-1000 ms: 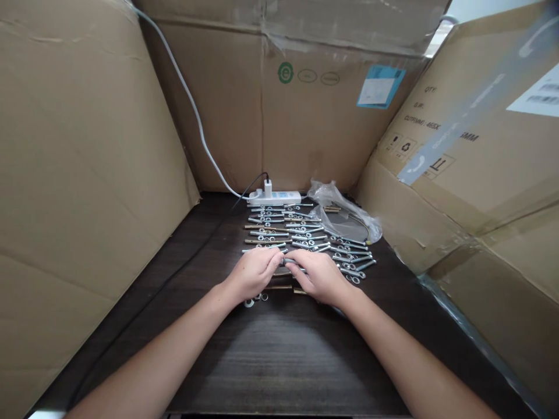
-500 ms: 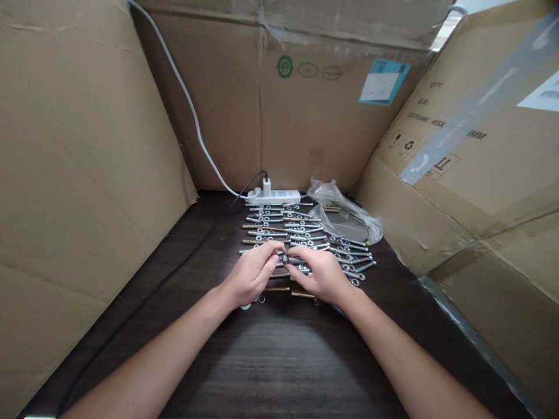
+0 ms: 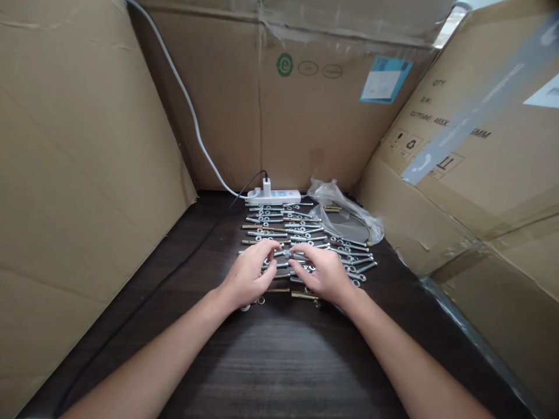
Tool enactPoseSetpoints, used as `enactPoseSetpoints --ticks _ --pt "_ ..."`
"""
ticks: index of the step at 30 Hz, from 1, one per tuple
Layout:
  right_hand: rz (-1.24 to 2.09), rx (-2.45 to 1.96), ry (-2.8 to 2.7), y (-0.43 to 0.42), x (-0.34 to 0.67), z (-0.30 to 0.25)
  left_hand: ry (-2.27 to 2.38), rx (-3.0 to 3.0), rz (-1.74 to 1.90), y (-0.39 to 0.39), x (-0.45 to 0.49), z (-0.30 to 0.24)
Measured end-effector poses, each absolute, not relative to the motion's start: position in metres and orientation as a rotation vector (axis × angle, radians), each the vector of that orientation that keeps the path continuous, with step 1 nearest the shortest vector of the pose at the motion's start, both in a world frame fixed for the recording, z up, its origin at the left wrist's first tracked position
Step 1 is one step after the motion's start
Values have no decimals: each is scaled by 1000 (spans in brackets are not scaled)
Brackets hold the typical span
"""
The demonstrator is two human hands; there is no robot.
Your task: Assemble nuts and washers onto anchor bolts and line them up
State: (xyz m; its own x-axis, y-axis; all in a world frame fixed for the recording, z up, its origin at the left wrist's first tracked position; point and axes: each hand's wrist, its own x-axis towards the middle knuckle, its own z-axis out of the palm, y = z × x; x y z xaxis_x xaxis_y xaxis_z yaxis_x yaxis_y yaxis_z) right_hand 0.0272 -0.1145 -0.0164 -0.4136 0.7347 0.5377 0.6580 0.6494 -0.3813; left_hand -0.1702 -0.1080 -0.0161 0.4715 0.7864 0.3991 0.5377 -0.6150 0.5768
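Note:
My right hand (image 3: 322, 269) has its thumb and index finger around a small metal nut (image 3: 289, 254), which looks threaded on a bolt whose shaft runs back under the palm. Just left of it, my left hand (image 3: 250, 274) holds nothing, with a gap between thumb and index fingertip. Both hands hover over rows of silver bolts (image 3: 267, 234) with loose washers among them. Brass-coloured sleeves (image 3: 304, 295) lie nearest to me, below the hands. A few washers (image 3: 261, 301) rest beside the left wrist. The palms hide some of the hardware.
Behind the rows stands a white power strip (image 3: 283, 196) with a plugged-in charger (image 3: 266, 186). A clear plastic bag (image 3: 371, 227) lies at the back right. A black cable (image 3: 174, 267) crosses the dark table (image 3: 279, 361) on the left. Cardboard walls (image 3: 305, 128) enclose three sides.
My left thumb and index finger have parted and come away from the nut. My right fingers stay at it, shifted very slightly to the right.

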Motion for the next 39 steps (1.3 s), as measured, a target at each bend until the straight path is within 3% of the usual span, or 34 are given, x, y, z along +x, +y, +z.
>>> enactPoseSetpoints --ticks 39 --pt "99 -1054 -2009 -121 27 -13 1064 2345 886 -117 -167 -15"
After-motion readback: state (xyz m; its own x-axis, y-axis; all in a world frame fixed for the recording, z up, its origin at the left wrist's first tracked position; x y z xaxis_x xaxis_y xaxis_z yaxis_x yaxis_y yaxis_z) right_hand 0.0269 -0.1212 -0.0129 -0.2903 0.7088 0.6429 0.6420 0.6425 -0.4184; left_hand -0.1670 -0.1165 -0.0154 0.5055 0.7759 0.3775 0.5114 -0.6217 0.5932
